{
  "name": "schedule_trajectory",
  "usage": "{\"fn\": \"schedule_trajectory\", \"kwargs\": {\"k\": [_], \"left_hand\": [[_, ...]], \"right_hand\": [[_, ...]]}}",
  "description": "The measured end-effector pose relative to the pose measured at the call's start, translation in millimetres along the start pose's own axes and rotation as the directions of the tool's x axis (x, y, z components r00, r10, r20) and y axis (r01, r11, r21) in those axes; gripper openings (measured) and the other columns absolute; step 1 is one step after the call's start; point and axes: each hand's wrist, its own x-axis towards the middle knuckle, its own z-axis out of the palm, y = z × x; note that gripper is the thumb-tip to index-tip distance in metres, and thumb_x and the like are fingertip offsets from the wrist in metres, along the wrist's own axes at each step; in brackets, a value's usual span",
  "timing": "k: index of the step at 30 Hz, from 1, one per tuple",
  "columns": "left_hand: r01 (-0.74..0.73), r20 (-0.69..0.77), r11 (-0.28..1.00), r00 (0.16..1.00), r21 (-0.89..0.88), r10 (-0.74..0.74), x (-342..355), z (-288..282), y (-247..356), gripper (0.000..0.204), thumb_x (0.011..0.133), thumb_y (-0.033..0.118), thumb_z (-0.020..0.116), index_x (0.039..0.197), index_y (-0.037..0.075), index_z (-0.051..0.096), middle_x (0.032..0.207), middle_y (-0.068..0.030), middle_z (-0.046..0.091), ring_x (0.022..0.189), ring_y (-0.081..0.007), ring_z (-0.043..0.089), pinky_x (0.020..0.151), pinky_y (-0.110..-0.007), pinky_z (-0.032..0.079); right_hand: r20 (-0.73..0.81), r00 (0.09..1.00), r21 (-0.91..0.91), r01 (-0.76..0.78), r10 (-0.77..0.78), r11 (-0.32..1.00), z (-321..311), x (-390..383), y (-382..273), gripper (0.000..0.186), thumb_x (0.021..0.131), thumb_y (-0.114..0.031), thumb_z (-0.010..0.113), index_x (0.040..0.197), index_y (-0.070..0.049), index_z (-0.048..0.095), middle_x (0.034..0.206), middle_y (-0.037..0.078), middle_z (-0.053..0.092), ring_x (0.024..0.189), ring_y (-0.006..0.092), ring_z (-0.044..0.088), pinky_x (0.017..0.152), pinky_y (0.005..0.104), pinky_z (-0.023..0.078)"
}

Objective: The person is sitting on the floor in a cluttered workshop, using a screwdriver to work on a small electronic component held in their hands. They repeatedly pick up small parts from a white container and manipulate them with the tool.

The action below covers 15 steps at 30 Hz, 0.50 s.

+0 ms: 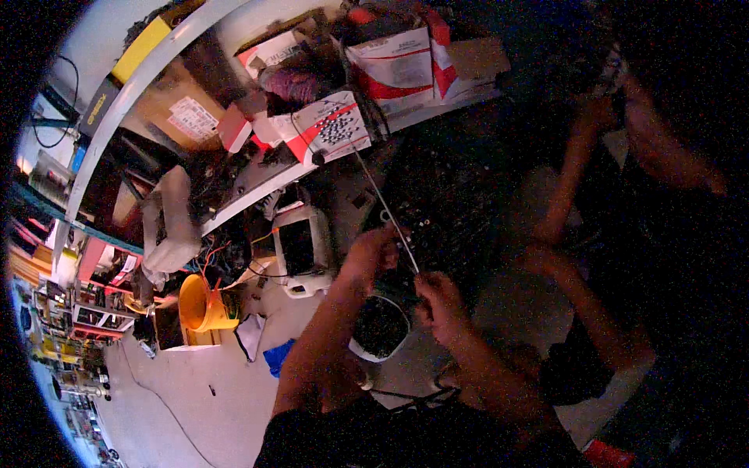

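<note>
A long, thin, pale rod [381, 193] slants across the middle, its lower end in my closed right hand [443, 308]. Its upper end reaches toward a white and red box on the shelf. My left hand [381, 248] is beside the rod with its fingers curled; shadow hides what they hold. Just beyond that hand is a small pale ring [385, 215]. Below both hands stands a white-rimmed container [407, 324] with dark contents. Much of the work area beyond my hands is too dark to make out.
At right, another person's arms [573, 164] reach in. A shelf [261, 191] with cardboard boxes [175, 109] runs along the upper left. A cut-open white jug [316, 246] and a yellow bucket [204, 304] stand left of my arms. A thin cable [168, 407] crosses the pale floor.
</note>
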Motion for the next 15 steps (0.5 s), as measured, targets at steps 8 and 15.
{"fn": "schedule_trajectory", "kwargs": {"k": [8, 15], "left_hand": [[-0.022, 0.015, 0.999, 1.000, -0.034, 0.023, -25.2, -2.2, -26.7, 0.024, 0.093, 0.027, 0.058, 0.092, 0.005, 0.066, 0.064, 0.0056, 0.049, 0.056, -0.0059, 0.038, 0.051, -0.022, 0.031], [-0.024, -0.101, 0.997, 0.995, -0.078, 0.016, -15.3, 8.0, -33.8, 0.021, 0.089, 0.027, 0.064, 0.088, 0.006, 0.066, 0.065, 0.0033, 0.053, 0.054, -0.0075, 0.042, 0.049, -0.023, 0.032]], "right_hand": [[0.282, 0.954, 0.280, -0.182, 0.101, 0.943, -4.3, 10.1, 14.4, 0.024, 0.092, -0.033, 0.057, 0.096, -0.009, 0.056, 0.069, 0.001, 0.052, 0.047, 0.0094, 0.044, 0.038, 0.0235, 0.030], [-0.080, 0.976, -0.246, 0.178, -0.203, 0.953, 13.7, -0.7, 17.8, 0.023, 0.095, -0.033, 0.050, 0.099, -0.010, 0.056, 0.070, 0.000, 0.053, 0.050, 0.0095, 0.044, 0.041, 0.0237, 0.031]]}}
